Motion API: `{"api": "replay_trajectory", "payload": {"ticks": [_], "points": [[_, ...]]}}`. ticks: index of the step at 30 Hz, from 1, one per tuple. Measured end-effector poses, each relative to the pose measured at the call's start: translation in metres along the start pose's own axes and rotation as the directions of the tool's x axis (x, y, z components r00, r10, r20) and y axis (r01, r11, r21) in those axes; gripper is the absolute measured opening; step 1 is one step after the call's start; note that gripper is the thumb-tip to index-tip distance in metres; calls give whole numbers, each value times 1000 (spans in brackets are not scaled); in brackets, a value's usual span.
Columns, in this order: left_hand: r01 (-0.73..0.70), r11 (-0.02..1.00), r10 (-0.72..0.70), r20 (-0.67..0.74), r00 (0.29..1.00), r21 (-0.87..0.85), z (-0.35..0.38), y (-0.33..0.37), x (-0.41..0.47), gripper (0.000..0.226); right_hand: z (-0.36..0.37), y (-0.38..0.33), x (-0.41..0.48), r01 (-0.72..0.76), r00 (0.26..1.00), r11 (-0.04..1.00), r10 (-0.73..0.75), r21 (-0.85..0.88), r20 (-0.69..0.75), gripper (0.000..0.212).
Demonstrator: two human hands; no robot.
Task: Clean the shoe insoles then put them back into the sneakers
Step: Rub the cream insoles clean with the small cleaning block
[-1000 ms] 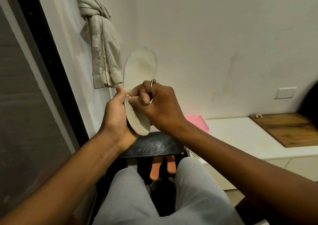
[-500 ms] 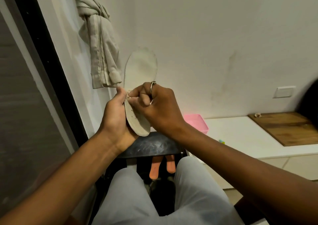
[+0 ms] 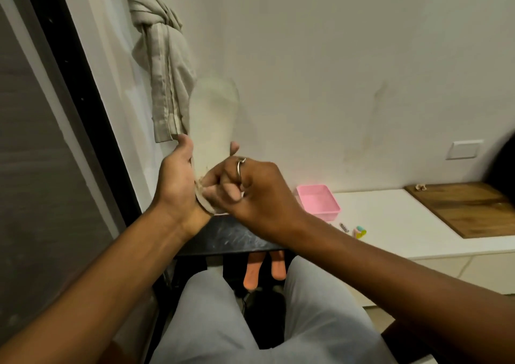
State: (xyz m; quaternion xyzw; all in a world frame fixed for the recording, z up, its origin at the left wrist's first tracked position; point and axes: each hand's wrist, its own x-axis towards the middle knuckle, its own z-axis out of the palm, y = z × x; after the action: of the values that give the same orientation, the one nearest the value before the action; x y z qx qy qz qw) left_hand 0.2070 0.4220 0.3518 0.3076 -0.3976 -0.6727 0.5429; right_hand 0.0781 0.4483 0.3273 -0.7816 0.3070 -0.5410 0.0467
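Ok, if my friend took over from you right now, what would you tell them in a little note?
Left hand: grips the insole upright, in front of the wall.
Right hand: fingers curled, pinching at the insole's lower edge; what they pick at is too small to tell.
Things: no sneakers in view. Two orange shapes show below the black surface; they may be insoles, I cannot tell.
Done: this insole is out of its sneaker.
Left: finish cleaning it, clean the other one, put both back into the sneakers.
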Motion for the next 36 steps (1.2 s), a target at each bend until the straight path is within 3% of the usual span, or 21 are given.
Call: {"api": "replay_trajectory", "payload": {"ticks": [2,5,8,11,14,16,18,20,24,27,31,34,36], "points": [[-10,1000,10,-14,1000,9,0,1,1,73,1,-5,-7,32,999,999,-33,21,34,38],[29,999,-28,47,998,-20,7,-11,-4,69,-12,4,14,15,997,999,-18,-46,-70,55],[42,999,-38,117,992,-25,10,-17,-8,66,-12,15,27,-105,984,993,96,-54,-149,30],[52,998,-50,115,992,-18,8,-10,-7,78,-1,6,10,-162,979,985,167,50,-116,31],[98,995,-99,64,993,23,6,-6,-6,82,-2,-6,-8,-74,997,989,76,125,-13,47],[91,996,-92,60,994,6,5,-9,-6,78,-10,-4,-2,-1,1000,999,1,32,-8,53],[67,998,-67,75,995,1,7,-14,-7,74,-16,9,14,53,998,994,-56,-101,-30,48],[58,998,-57,104,993,-3,10,-17,-9,66,-18,17,26,6,997,988,-18,-154,-80,39],[-1,1000,1,19,1000,-3,4,-7,-4,68,-6,3,8,39,998,998,-42,-56,-55,58],[-38,999,38,-32,999,8,-2,-3,2,68,1,-5,-16,76,997,996,-75,-44,20,40],[14,1000,-14,22,1000,-26,3,-9,-1,72,-14,15,5,153,988,961,-142,-232,64,37],[-27,999,28,30,999,-41,4,-7,-2,69,-14,28,13,81,997,946,-71,-315,43,32],[-40,999,40,-5,999,-34,0,-3,1,74,-6,23,0,44,998,972,-31,-231,62,23]]}}
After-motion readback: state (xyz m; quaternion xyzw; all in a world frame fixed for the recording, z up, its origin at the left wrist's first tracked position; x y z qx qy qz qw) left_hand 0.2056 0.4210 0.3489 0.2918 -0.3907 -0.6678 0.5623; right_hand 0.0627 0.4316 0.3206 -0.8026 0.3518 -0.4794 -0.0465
